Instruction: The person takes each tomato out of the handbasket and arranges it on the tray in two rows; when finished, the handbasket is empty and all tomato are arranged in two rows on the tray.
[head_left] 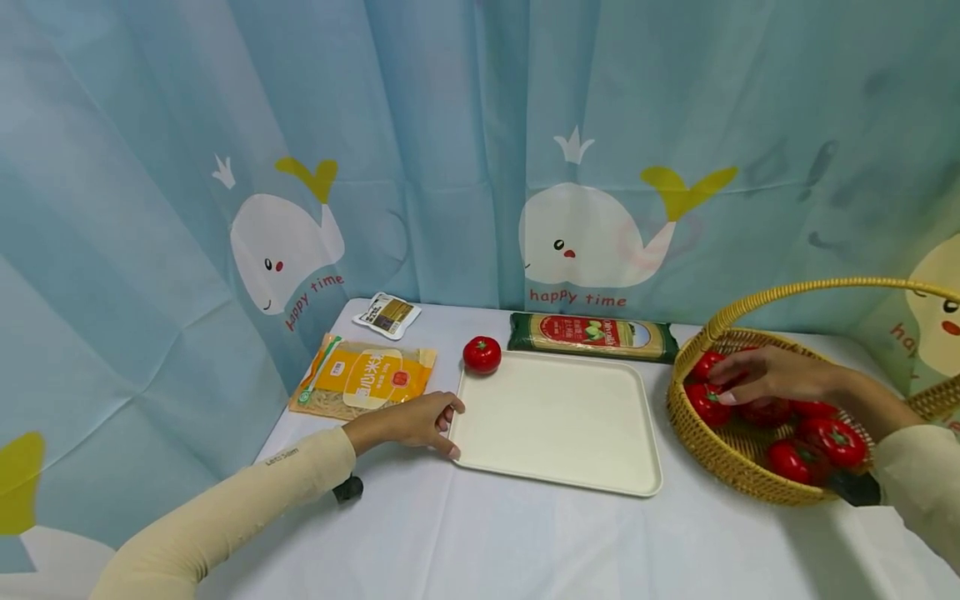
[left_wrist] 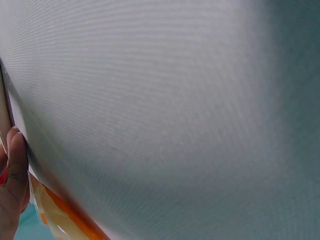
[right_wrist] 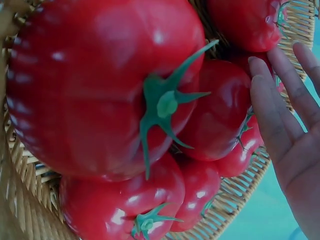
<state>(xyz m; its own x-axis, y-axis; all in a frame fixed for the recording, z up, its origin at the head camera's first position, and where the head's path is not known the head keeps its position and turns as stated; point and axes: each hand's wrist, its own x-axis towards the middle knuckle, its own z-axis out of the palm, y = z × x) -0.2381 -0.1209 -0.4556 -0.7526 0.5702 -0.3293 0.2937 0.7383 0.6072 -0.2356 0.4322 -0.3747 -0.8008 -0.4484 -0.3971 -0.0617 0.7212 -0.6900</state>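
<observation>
Left hand (head_left: pixel 416 421): rests on white tablecloth (head_left: pixel 480 542), fingers relaxed, loosely extended, tips touching near-left corner of cream tray (head_left: pixel 558 421). Holds nothing. Left wrist view: mostly cloth, one fingertip edge + orange pkt corner visible.

Right hand (head_left: pixel 772 375): inside wicker basket (head_left: pixel 720 450), palm down, fingers straight & spread over the tomatoes (head_left: pixel 821 437). Right wrist view: open palm (right_wrist: pixel 290 145) just beside the red fruit, fingertips touching or near-touching one tomato; no grip shown.

Items:
- Tomatoes, red w/ green stalks, several, piled in basket under & around right hand. Large one (right_wrist: pixel 107 85) fills right wrist view.
- Single tomato (head_left: pixel 482 354): on cloth, touching far-left corner of tray, beyond left hand's fingertips.
- Tray: btwn the two hands, nothing on it.
- Basket: arched handle (head_left: pixel 810 292) passes over right hand.
- Yellow noodle pkt (head_left: pixel 363 379): just beyond left hand, far side.
- Small sachet (head_left: pixel 387 315): further beyond the yellow pkt.
- Long green-ended noodle pkt (head_left: pixel 592 335): along far edge of tray, btwn hands, well beyond both.
- Whale-print curtain (head_left: pixel 480 150): backdrop.
</observation>
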